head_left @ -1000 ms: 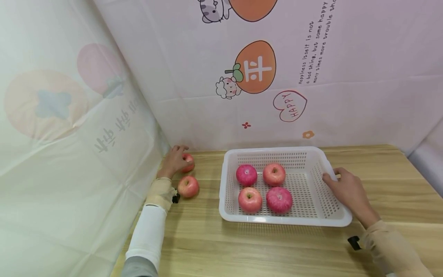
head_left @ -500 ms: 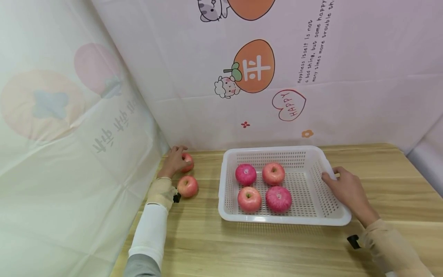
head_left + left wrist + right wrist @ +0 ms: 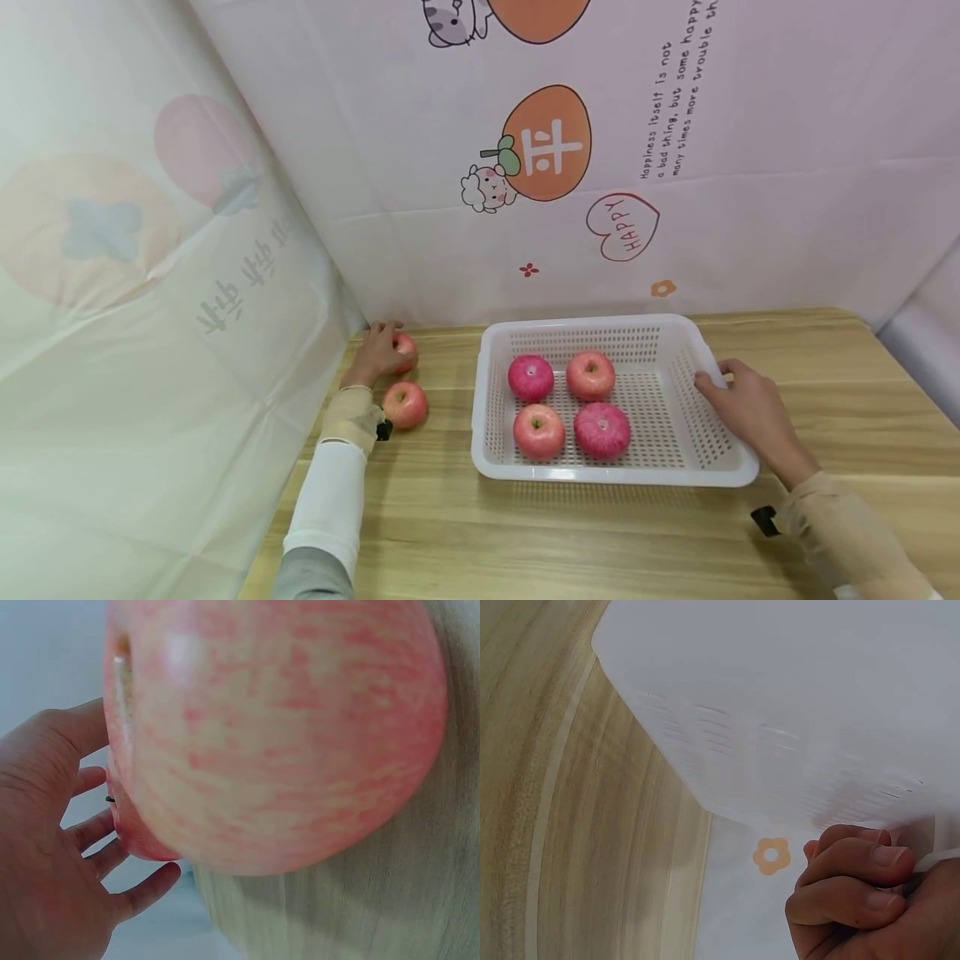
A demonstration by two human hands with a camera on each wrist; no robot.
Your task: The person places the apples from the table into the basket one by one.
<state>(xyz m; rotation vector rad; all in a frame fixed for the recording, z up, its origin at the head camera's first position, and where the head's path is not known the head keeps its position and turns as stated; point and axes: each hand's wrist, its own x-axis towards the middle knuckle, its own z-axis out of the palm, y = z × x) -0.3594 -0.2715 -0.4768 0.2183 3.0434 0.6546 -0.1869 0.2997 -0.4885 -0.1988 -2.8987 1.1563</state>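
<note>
Head view: left hand (image 3: 372,356) cupped over the far red apple (image 3: 406,352) at the bench (image 3: 525,533) corner, fingers curled around it, as half a second earlier; no lift yet, so grasp judged only just settled. Second loose apple (image 3: 406,405) just beside the wrist. Right hand (image 3: 742,404) gripping the right rim of the white perforated basket (image 3: 720,467), unchanged, steadying it. Four apples (image 3: 570,406) inside. Backdrop (image 3: 675,233) writing: "HAPPY" in a heart; "Happiness itself is not a bad thing…", remainder cut off.
</note>
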